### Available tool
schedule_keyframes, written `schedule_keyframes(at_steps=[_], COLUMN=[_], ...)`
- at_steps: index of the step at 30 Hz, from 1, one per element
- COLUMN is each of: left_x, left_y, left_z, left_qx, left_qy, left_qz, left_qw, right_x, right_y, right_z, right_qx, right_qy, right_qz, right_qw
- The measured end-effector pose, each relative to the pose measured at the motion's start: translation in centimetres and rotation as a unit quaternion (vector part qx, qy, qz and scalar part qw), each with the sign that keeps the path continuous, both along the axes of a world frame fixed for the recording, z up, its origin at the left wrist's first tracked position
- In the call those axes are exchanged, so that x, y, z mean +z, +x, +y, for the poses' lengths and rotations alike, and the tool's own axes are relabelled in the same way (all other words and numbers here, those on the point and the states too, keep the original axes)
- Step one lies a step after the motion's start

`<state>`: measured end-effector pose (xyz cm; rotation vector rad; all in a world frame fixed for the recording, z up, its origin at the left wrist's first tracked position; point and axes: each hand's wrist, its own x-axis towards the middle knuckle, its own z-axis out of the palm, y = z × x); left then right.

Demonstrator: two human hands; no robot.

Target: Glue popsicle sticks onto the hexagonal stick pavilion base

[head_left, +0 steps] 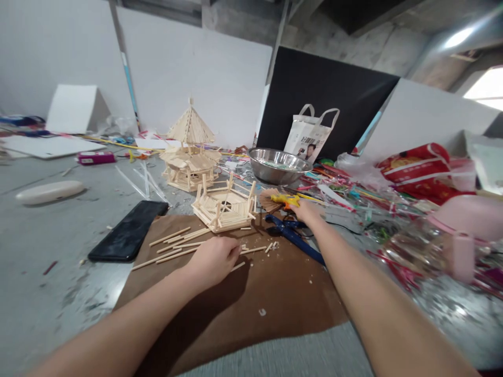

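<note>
My left hand is closed above the brown mat, among thin wooden sticks. Its fingertips are turned away, so what they hold is hidden. My right hand grips a yellow hot glue gun, whose tip points left over a piece of brown cardboard. Between my hands and a little beyond stands a six-sided wooden stick frame with short upright posts. Blue-handled pliers lie on the mat beside my right forearm. Several short stick pieces lie near the left hand.
Behind the frame rises a wooden stick pavilion with a pointed roof. A black phone and a white oval case lie left. A metal bowl and a tote bag stand behind. Clutter and a pink cup fill the right.
</note>
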<state>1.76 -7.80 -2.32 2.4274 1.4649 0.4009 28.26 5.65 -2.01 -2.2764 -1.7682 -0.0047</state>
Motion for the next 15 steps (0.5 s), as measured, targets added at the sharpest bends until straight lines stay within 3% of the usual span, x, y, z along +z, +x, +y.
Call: schedule_keyframes(at_steps=[5,9,11,15], left_x=[0.0,0.3,0.4,0.6], left_y=[0.0,0.1,0.1,0.5], left_z=[0.1,0.0,-0.1,-0.4], left_qx=[-0.009,-0.015,0.001,0.047], left_qy=[-0.024,-0.065,-0.105,-0.23], left_qz=[-0.061,-0.14,-0.18,-0.282], left_qw=[0.998,0.988,0.978,0.93], right_x=[1.7,3.7,4.3,4.1], right_y=[-0.1,-0.9,-1.7,-3.8], right_z=[-0.9,-3.7,-5.7,-9.8], right_qx=[-0.013,0.047,0.122,0.195], right_qy=[0.083,0.147,0.151,0.107], right_qz=[0.054,0.143,0.296,0.381], right_qw=[0.995,0.978,0.935,0.897])
